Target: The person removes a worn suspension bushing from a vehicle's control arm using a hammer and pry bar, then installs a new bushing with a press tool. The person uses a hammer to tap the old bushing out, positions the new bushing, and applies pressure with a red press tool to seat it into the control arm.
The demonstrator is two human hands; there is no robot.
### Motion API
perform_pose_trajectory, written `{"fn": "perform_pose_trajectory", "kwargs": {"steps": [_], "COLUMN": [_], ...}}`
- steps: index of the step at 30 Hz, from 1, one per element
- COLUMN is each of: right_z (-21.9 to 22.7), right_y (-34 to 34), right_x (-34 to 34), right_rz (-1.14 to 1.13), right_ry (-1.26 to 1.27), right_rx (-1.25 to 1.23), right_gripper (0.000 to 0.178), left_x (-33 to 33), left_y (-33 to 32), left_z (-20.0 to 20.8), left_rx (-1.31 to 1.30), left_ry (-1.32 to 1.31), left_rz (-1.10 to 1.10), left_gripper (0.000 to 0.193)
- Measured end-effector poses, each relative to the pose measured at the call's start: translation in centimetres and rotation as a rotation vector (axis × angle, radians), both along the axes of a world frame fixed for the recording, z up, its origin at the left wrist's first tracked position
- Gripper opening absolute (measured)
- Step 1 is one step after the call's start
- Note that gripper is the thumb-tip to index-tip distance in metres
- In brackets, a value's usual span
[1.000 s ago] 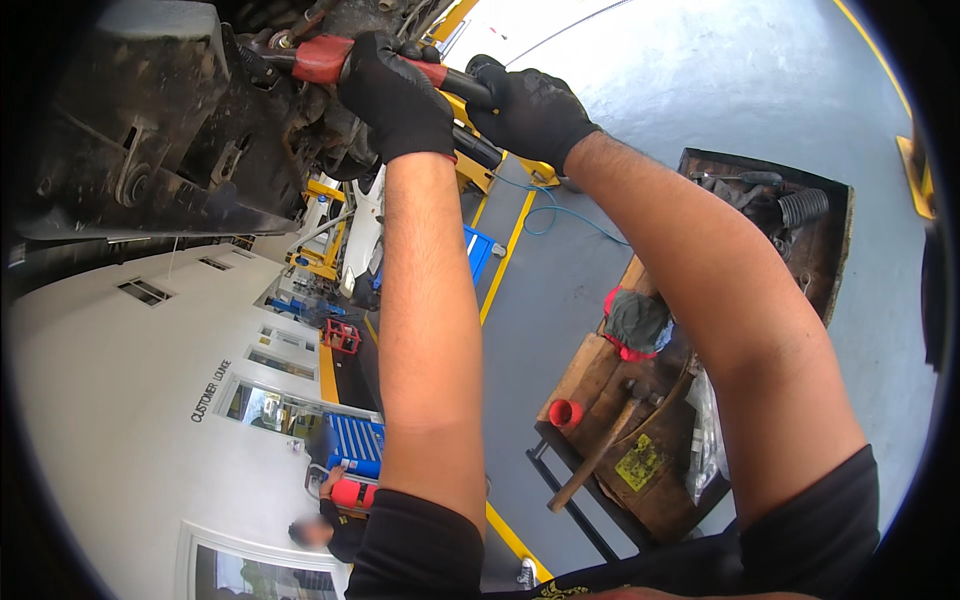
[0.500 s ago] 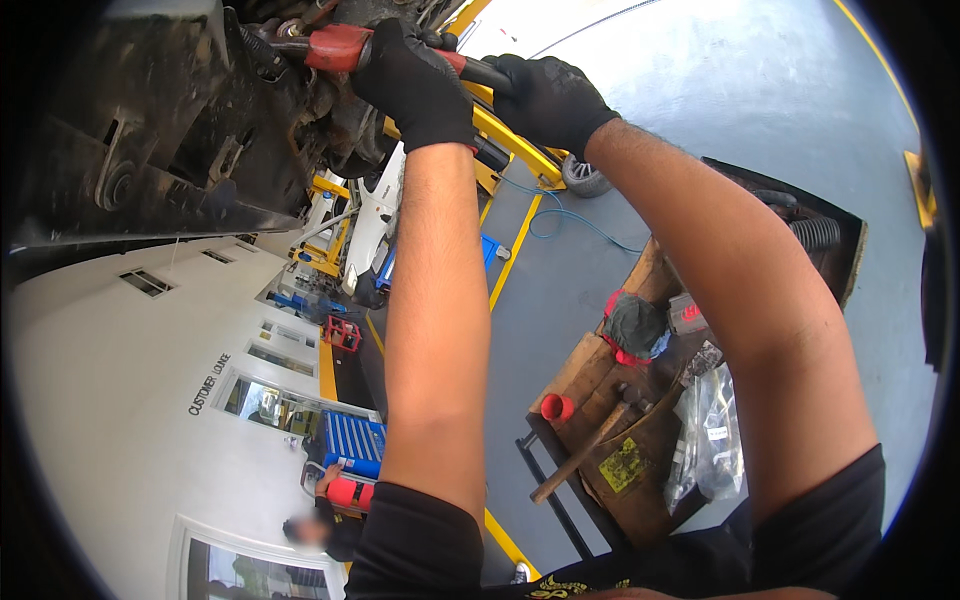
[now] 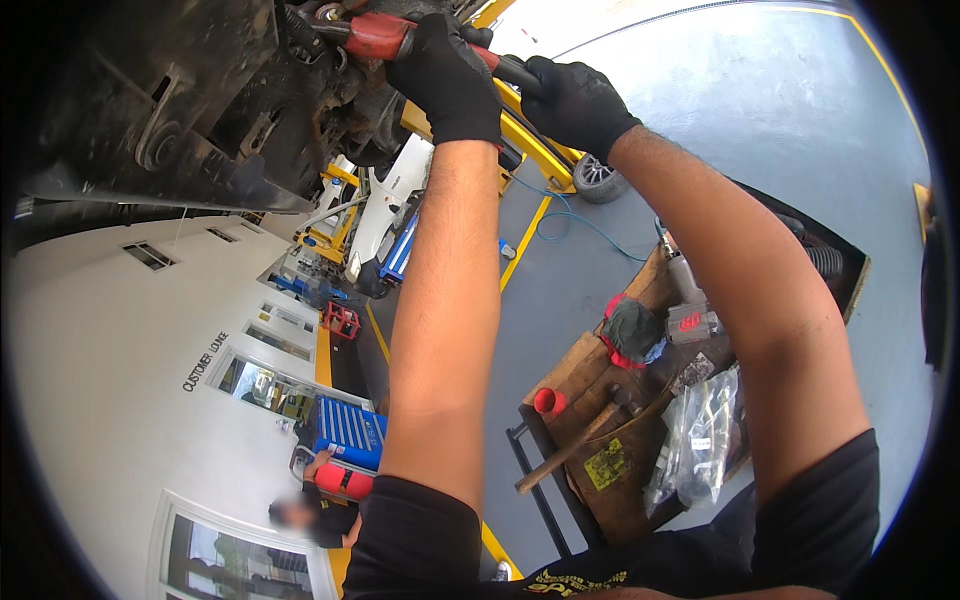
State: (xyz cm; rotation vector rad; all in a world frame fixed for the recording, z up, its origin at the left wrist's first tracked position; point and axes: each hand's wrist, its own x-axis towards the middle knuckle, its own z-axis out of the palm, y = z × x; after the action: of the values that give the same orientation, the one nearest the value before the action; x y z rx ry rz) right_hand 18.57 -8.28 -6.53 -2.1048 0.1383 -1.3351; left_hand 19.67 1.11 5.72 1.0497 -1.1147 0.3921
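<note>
High at the top of the view, both my gloved hands are closed on a long red tool [image 3: 377, 38] with a dark metal shaft and a black grip; its exact kind is unclear. My left hand [image 3: 445, 80], in a black glove, wraps the red body near its middle. Farther right, my right hand [image 3: 578, 105], also black-gloved, grips the black end. The shaft reaches left into the dark, dirty underside of a raised vehicle [image 3: 215, 110], where its tip is hidden among the parts.
Below my right arm, a wooden-topped bench [image 3: 560, 370] carries a hammer [image 3: 570, 445], a grey impact wrench [image 3: 692, 323], a red cup [image 3: 549, 401], rags and plastic bags [image 3: 700, 440]. Beyond are a yellow lift [image 3: 535, 140], a wheel [image 3: 598, 180], a blue hose, a white car and another person [image 3: 330, 515].
My hands and the tool sit slightly farther right in the view, as does the vehicle underside. Both grips stay the same. More of the impact wrench shows past my right arm.
</note>
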Motion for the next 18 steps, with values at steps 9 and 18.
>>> {"fn": "perform_pose_trajectory", "kwargs": {"steps": [9,18], "right_z": [4.2,1.7], "right_y": [-2.3,-5.7], "right_x": [-2.4,5.1], "right_rz": [-0.183,-0.225], "right_ry": [-0.053,-0.376], "right_rx": [-0.140,-0.225], "right_gripper": [0.032,0.024], "left_x": [1.9,2.0], "left_y": [-0.4,-2.7], "left_z": [1.0,1.0], "left_rx": [0.101,-0.125], "left_ry": [0.105,0.040], "left_rz": [0.014,0.068], "left_gripper": [0.012,0.023]}}
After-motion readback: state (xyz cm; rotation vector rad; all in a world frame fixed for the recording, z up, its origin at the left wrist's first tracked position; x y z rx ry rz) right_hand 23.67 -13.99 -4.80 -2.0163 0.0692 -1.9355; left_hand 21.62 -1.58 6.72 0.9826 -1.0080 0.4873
